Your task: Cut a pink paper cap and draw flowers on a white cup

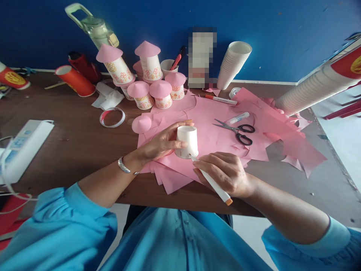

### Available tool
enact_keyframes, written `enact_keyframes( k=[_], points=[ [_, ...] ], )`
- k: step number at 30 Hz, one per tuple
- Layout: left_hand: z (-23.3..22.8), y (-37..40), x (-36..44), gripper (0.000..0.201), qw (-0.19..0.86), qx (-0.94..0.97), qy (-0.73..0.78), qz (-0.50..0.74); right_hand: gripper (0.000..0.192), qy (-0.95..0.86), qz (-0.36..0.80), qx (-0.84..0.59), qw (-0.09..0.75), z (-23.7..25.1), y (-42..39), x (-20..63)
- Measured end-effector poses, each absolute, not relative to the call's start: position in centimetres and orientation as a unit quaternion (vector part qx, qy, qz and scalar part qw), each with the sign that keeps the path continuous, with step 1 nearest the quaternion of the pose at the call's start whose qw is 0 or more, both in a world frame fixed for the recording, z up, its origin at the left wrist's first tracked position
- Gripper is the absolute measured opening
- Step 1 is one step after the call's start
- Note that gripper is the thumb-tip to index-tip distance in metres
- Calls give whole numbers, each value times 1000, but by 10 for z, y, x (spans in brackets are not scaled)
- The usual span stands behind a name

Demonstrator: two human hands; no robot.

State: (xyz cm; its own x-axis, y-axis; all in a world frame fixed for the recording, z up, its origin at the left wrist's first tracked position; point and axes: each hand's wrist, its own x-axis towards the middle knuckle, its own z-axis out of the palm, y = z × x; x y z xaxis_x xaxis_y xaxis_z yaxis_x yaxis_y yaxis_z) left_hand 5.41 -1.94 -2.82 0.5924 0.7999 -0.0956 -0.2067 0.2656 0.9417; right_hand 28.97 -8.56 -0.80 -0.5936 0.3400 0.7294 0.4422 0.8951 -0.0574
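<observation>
My left hand [162,145] grips a small white paper cup [187,141] turned upside down on the pink paper sheets [208,131]. In my right hand [225,173] is a white marker with an orange end [211,182], its tip touching the cup's lower rim. A loose pink paper cone [141,123] lies just left of the cup. Beyond it stand several finished cup houses with pink cone roofs and drawn flowers [152,86].
Black-handled scissors [238,131], a glue stick [237,118] and an orange marker [221,99] lie on the pink paper. Stacks of white cups lean at the back [234,64] and right [313,88]. A tape ring [112,117], red cups [75,80], a green bottle [96,28] and a power strip [22,146] sit to the left.
</observation>
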Motion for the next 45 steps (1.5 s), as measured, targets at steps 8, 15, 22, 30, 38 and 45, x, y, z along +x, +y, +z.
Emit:
enact_keyframes(
  k=[8, 15, 22, 30, 38, 45],
  points=[
    [-29, -18, 54, 65, 746, 498, 284, 338, 11, -890, -64, -228, 390, -8, -86, 289],
    [-30, -18, 53, 66, 749, 498, 281, 335, 17, -894, -38, -227, 383, -9, -88, 289],
    [-28, -19, 52, 67, 749, 496, 287, 332, 20, -901, -27, -229, 367, -9, -89, 289],
    [-25, -19, 53, 61, 741, 504, 284, 341, 18, -893, -31, -212, 397, -6, -89, 290],
    [-28, -14, 53, 64, 758, 456, 241, 399, 31, -870, -55, -230, 433, -7, -86, 302],
    [-23, -15, 51, 47, 798, 413, 242, 366, 26, -832, -66, -352, 425, -13, -81, 299]
  ],
)
